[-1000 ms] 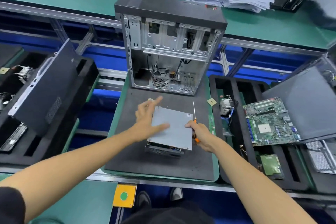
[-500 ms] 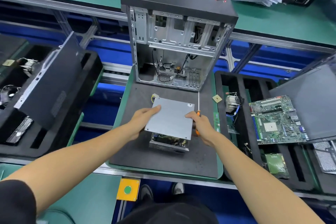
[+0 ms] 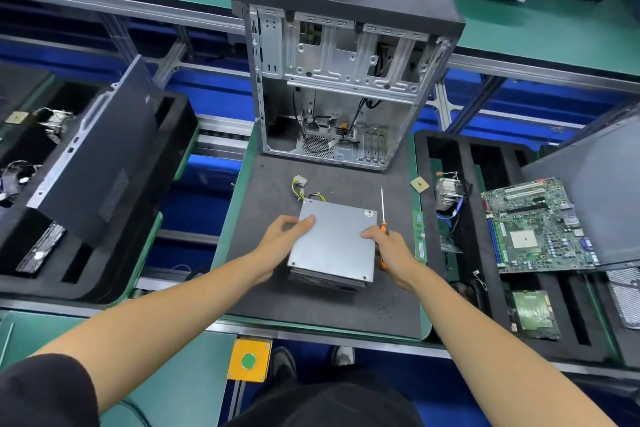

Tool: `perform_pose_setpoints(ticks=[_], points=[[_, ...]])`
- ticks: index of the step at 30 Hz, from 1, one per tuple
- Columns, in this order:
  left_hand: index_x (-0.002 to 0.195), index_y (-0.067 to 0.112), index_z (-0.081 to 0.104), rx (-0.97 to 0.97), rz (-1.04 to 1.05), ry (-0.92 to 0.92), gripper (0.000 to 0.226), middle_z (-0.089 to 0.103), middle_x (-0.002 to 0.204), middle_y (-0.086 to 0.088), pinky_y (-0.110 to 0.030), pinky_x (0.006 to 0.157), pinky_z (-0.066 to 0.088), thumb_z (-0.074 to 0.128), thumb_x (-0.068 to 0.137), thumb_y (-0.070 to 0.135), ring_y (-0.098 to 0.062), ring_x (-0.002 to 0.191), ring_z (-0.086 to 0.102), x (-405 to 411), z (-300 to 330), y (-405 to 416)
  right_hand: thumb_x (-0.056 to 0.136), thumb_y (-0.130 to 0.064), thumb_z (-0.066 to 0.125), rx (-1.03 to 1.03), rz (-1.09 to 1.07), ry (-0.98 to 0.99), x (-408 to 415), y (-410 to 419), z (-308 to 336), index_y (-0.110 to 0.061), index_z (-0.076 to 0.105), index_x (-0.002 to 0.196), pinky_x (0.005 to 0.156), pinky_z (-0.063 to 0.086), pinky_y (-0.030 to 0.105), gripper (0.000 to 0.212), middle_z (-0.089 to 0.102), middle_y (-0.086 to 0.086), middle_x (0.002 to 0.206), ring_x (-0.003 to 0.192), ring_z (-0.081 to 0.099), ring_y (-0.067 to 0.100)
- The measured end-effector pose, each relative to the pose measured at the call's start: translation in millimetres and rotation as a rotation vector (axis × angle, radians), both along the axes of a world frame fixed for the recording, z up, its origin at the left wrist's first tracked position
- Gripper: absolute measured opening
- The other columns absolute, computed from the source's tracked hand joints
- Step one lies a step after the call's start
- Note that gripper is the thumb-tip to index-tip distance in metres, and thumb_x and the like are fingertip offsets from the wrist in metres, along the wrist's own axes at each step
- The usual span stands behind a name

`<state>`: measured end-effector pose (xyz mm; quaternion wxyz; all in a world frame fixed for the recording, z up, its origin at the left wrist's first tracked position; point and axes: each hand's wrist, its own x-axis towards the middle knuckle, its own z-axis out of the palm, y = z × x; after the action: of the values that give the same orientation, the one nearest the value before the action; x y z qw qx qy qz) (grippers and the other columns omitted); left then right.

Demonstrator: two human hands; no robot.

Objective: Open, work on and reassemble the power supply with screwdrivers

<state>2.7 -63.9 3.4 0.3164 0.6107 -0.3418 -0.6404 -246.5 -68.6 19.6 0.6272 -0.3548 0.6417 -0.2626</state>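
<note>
The grey power supply (image 3: pixel 334 243) lies on the dark mat (image 3: pixel 270 194), its flat metal cover facing up and yellow-black cables (image 3: pixel 303 188) trailing from its far side. My left hand (image 3: pixel 282 243) grips its left edge, thumb on top. On the right edge sits my right hand (image 3: pixel 389 250), thumb on the cover, while its fingers hold an orange-handled screwdriver (image 3: pixel 382 215) whose thin shaft points away from me.
An open computer case (image 3: pixel 343 80) stands upright at the mat's far end. A small chip (image 3: pixel 419 184) lies near the mat's right edge. The foam tray (image 3: pixel 464 288) on the right holds a motherboard (image 3: pixel 540 225) and a heatsink (image 3: pixel 448 192). A black tray with a side panel (image 3: pixel 104 163) sits left.
My left hand has slid from lying flat on the cover to gripping the left edge. The power supply has turned slightly on the mat; my right hand keeps the screwdriver.
</note>
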Motion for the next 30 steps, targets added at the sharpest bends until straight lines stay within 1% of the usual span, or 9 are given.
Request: perform_pose_setpoints(ticks=[3, 5, 9, 15, 17, 19, 23, 27, 30], points=[[0.121, 0.019, 0.062, -0.006, 0.022, 0.021, 0.056, 0.073, 0.118, 0.0, -0.033, 0.096, 0.055, 0.076, 0.084, 0.058, -0.013, 0.105, 0.072, -2, -4, 1, 0.08, -0.038, 0.067, -0.024, -0.021, 0.002, 0, 2, -4, -0.016, 0.067, 0.089, 0.071, 0.048, 0.031, 0.024, 0.075, 0.002, 0.095, 0.077, 0.066, 0.015], [0.12, 0.017, 0.063, -0.001, 0.027, 0.051, 0.055, 0.074, 0.118, -0.001, -0.03, 0.091, 0.055, 0.077, 0.084, 0.056, -0.013, 0.103, 0.073, -2, -4, 0, 0.088, -0.03, 0.065, -0.04, -0.041, 0.001, 1, 2, -5, -0.014, 0.065, 0.089, 0.076, 0.048, 0.034, 0.016, 0.073, 0.002, 0.091, 0.079, 0.064, 0.017], [0.118, 0.015, 0.065, 0.014, 0.005, 0.08, 0.052, 0.075, 0.117, -0.002, -0.035, 0.101, 0.052, 0.078, 0.084, 0.052, -0.019, 0.112, 0.07, 1, -3, -4, 0.082, -0.034, 0.065, -0.045, -0.049, 0.013, 2, 1, -4, -0.016, 0.062, 0.082, 0.068, 0.04, 0.03, 0.018, 0.066, -0.005, 0.078, 0.068, 0.055, 0.013], [0.11, 0.027, 0.074, -0.085, -0.054, -0.102, 0.053, 0.076, 0.111, 0.009, -0.043, 0.11, 0.043, 0.075, 0.077, 0.069, -0.019, 0.113, 0.069, 7, -5, -6, 0.093, -0.023, 0.062, -0.053, -0.054, 0.041, 2, -1, -11, -0.018, 0.056, 0.075, 0.057, 0.038, 0.021, 0.02, 0.062, -0.017, 0.061, 0.053, 0.054, -0.001], [0.11, 0.025, 0.074, -0.102, -0.047, -0.056, 0.052, 0.077, 0.109, 0.008, -0.036, 0.101, 0.05, 0.076, 0.078, 0.067, -0.017, 0.109, 0.071, 5, -7, -2, 0.091, -0.021, 0.065, -0.054, -0.068, 0.058, 3, -2, -13, -0.018, 0.052, 0.072, 0.058, 0.034, 0.025, 0.023, 0.059, -0.015, 0.059, 0.051, 0.052, 0.001], [0.109, 0.025, 0.074, -0.12, -0.063, -0.063, 0.043, 0.077, 0.106, 0.008, -0.031, 0.092, 0.052, 0.073, 0.086, 0.061, -0.012, 0.103, 0.073, 4, -10, 0, 0.09, -0.021, 0.066, -0.053, -0.071, 0.071, 4, -1, -15, -0.018, 0.051, 0.071, 0.059, 0.031, 0.027, 0.024, 0.056, -0.015, 0.057, 0.051, 0.049, 0.002], [0.113, 0.03, 0.071, -0.127, -0.097, -0.096, 0.04, 0.076, 0.108, 0.013, -0.027, 0.089, 0.051, 0.066, 0.091, 0.063, -0.004, 0.101, 0.072, 3, -16, 2, 0.092, -0.021, 0.063, -0.038, -0.074, 0.068, 4, 1, -18, -0.019, 0.048, 0.071, 0.058, 0.028, 0.026, 0.026, 0.048, -0.022, 0.047, 0.041, 0.044, -0.005], [0.116, 0.033, 0.069, -0.167, -0.131, -0.182, 0.043, 0.074, 0.11, 0.017, -0.024, 0.087, 0.049, 0.059, 0.093, 0.068, 0.0, 0.103, 0.069, 2, -18, 1, 0.09, -0.017, 0.066, -0.052, -0.128, 0.065, 7, 1, -23, -0.017, 0.051, 0.07, 0.058, 0.029, 0.026, 0.025, 0.047, -0.019, 0.051, 0.045, 0.043, -0.002], [0.108, 0.033, 0.066, -0.17, -0.163, -0.266, 0.04, 0.071, 0.099, 0.021, -0.023, 0.082, 0.046, 0.055, 0.094, 0.068, 0.005, 0.093, 0.065, 2, -21, -2, 0.086, -0.018, 0.07, -0.055, -0.17, 0.048, 8, 2, -25, -0.014, 0.053, 0.07, 0.067, 0.034, 0.032, 0.023, 0.049, 0.0, 0.072, 0.069, 0.046, 0.016]])
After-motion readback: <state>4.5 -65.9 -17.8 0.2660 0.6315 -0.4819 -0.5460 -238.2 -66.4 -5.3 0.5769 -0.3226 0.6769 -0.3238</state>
